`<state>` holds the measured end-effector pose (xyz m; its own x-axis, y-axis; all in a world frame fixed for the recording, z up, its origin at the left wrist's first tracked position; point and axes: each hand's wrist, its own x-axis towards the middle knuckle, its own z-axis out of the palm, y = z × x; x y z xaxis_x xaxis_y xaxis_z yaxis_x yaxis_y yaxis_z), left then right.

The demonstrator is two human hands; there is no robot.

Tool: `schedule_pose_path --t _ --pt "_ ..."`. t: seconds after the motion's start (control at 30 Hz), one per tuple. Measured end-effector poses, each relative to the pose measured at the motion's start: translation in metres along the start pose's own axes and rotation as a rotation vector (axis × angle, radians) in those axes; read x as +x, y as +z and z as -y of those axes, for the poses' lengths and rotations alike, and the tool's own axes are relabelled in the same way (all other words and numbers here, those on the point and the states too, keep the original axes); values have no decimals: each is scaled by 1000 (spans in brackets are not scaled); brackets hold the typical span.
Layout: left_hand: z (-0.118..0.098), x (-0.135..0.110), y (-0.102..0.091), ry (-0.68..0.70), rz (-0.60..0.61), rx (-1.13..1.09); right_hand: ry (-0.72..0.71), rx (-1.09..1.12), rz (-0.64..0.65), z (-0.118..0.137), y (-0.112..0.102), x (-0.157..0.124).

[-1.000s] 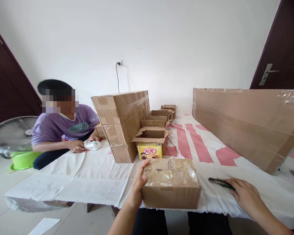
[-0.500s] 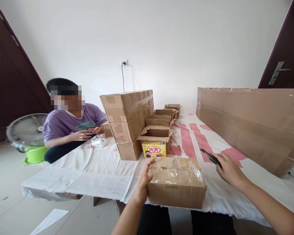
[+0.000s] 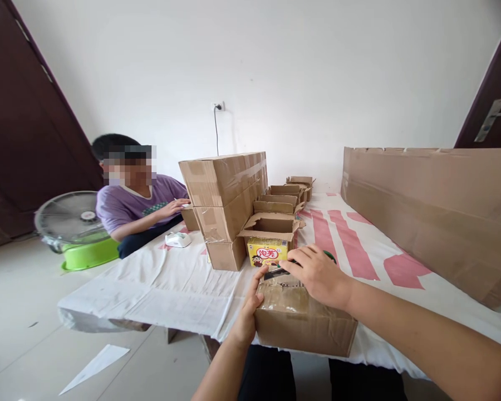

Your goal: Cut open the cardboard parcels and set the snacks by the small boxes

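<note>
A taped cardboard box [image 3: 304, 331] rests at the table's near edge in front of me. My left hand [image 3: 250, 309] grips its left side, with the fingers on the top edge. My right hand [image 3: 319, 275] is closed round a dark green utility knife [image 3: 275, 273], whose blade lies at the box's top, near my left fingertips. Just behind the box sits a yellow printed carton [image 3: 268, 253]. An open cardboard box [image 3: 271, 224] stands at the carton's back. My right hand hides part of the box top.
Stacked sealed boxes [image 3: 221, 209] stand left of a row of open boxes [image 3: 281, 190]. A long cardboard piece [image 3: 434, 206] borders the right. A person [image 3: 129, 206] sits at the left with a hand on a small box [image 3: 191, 217], near a white tape dispenser [image 3: 177, 239] and a fan [image 3: 73, 220].
My right hand has brought the knife left, from beside the box onto its top. My left hand stays on the box. The other person's hand has moved onto the small box.
</note>
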<state>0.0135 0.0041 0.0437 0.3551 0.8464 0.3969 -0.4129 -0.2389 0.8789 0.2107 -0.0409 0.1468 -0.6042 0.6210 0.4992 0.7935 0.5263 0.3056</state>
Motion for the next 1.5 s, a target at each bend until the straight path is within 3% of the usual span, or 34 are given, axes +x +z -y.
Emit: schedule_pose_path --t 0.13,0.27,0.5,0.8,1.03,1.27,1.5 --pt "2 0 -2 34 -19 39 -78 -75 -30 4 3 6" --pt "4 -1 -1 -20 28 -49 -134 -152 -65 -5 -4 -3" --pt "1 -2 1 -99 -4 -97 -139 -201 44 -23 -36 -36" --pt "2 -2 -1 -96 -31 -59 -78 -197 110 -49 -74 -68" --pt "3 -1 -3 -87 -31 -24 7 -130 107 -45 -67 -74" --pt "3 -2 -3 -89 -18 -24 -73 -158 82 -27 -55 -67" --pt "4 -2 -3 -85 -20 -2 -104 -205 91 -32 -69 -73"
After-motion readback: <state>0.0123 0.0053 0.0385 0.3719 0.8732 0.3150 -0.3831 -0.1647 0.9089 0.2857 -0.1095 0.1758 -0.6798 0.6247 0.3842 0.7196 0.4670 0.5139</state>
